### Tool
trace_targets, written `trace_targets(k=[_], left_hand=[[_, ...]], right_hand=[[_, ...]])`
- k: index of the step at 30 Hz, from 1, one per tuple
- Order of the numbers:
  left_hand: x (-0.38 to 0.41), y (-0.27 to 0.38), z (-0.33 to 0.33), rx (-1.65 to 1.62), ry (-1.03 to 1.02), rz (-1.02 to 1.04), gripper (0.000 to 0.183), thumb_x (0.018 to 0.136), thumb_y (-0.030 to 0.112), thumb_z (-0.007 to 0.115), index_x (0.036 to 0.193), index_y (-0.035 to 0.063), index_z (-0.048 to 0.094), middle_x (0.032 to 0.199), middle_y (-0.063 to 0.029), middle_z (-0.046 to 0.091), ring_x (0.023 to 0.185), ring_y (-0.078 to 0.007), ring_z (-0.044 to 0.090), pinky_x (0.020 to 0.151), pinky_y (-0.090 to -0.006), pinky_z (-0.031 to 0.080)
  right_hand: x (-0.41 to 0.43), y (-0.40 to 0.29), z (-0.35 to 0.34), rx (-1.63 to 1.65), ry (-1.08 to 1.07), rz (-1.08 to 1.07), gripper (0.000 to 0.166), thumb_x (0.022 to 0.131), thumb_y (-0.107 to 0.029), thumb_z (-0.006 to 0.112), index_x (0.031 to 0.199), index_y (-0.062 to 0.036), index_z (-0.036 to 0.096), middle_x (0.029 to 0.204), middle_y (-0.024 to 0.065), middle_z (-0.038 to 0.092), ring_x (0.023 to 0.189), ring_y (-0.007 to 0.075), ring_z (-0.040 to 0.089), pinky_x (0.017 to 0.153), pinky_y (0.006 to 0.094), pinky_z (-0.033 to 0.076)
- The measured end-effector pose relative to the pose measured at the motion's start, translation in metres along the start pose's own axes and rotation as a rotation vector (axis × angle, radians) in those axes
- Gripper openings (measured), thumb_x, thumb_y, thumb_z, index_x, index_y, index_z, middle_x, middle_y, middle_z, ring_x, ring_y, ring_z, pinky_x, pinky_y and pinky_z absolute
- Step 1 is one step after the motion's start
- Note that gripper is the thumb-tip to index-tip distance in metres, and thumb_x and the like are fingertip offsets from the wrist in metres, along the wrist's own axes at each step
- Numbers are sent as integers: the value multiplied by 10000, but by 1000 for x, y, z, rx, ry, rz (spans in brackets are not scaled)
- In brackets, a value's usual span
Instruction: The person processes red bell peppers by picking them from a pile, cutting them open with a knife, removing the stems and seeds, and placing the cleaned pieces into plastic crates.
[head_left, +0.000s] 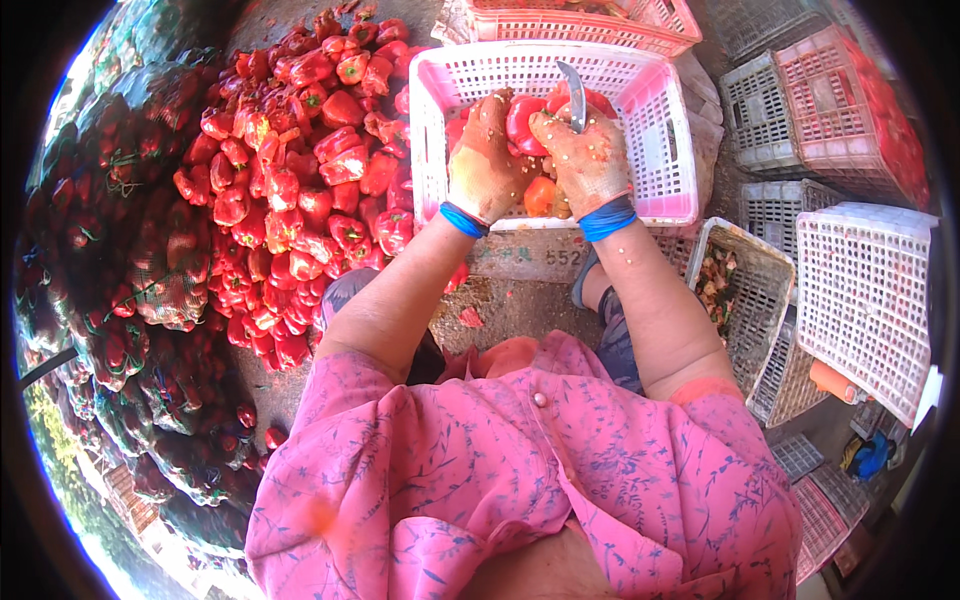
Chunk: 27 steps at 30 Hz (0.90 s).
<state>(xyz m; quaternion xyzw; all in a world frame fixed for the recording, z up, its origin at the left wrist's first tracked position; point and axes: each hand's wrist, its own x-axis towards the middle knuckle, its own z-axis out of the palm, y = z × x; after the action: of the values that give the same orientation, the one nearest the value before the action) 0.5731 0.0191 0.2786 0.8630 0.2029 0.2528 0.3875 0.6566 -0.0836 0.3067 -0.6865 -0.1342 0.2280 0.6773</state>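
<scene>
Over a pink-and-white plastic crate (679, 169), both my hands wear stained gloves with blue bands at the wrists. A red bell pepper (525, 126) sits between them. My left hand (491, 154) grips its left side, the fingertips partly hidden. My right hand (589, 154) is closed on a curved knife (576, 94), blade pointing up and away from me, with the thumb against the pepper. Pale seeds stick to both gloves. Inside the crate lie more red peppers (596, 101) and an orange-red piece (538, 196).
A large heap of red bell peppers (300, 187) spreads over the floor at left, beside stacked mesh sacks (112, 225). Another crate (577, 26) stands beyond mine. At right are a crate with scraps (750, 315), a white crate (862, 300) and stacked crates (817, 105).
</scene>
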Motion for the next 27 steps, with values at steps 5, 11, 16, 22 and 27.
trace_targets(k=[5, 11, 16, 22, 27], left_hand=[[-5, 11, -6, 138, 158, 70, 779, 635, 215, 829, 1291, -10, 475, 1184, -226, 587, 1087, -409, 576, 921, -461, 487], [2, 9, 3, 271, 276, 243, 701, 659, 168, 756, 1280, -5, 480, 1178, -229, 561, 1062, -431, 557, 906, -494, 468], [7, 20, -5, 98, 166, 106, 421, 680, 154, 738, 1063, 98, 571, 974, -147, 618, 933, -378, 598, 768, -477, 491], [11, 22, -15, -82, 74, 71, 427, 746, 58, 756, 1148, 34, 615, 1047, -144, 685, 982, -249, 683, 827, -315, 528], [13, -24, -7, -647, 1, 15, 385, 847, 265, 743, 1140, 33, 649, 947, -80, 692, 880, -134, 638, 779, -314, 534]], right_hand=[[-2, -9, 7, 39, 85, -15, 141, 826, -125, 737, 882, -29, 649, 721, 16, 629, 596, 112, 564, 552, 267, 465], [-4, -8, 17, 209, 56, 155, 177, 800, -197, 739, 822, -60, 629, 669, 6, 589, 508, 113, 524, 475, 267, 439], [0, -11, 20, 238, 69, 135, 158, 770, -175, 735, 812, -58, 638, 684, 6, 601, 535, 117, 543, 500, 258, 452], [11, -10, -7, 263, -103, 144, 165, 840, -195, 689, 866, -33, 677, 669, 27, 621, 551, 100, 573, 473, 262, 438], [-6, -39, 8, 52, -537, -116, 176, 878, -208, 666, 870, -33, 658, 677, 28, 626, 509, 99, 578, 481, 258, 453]])
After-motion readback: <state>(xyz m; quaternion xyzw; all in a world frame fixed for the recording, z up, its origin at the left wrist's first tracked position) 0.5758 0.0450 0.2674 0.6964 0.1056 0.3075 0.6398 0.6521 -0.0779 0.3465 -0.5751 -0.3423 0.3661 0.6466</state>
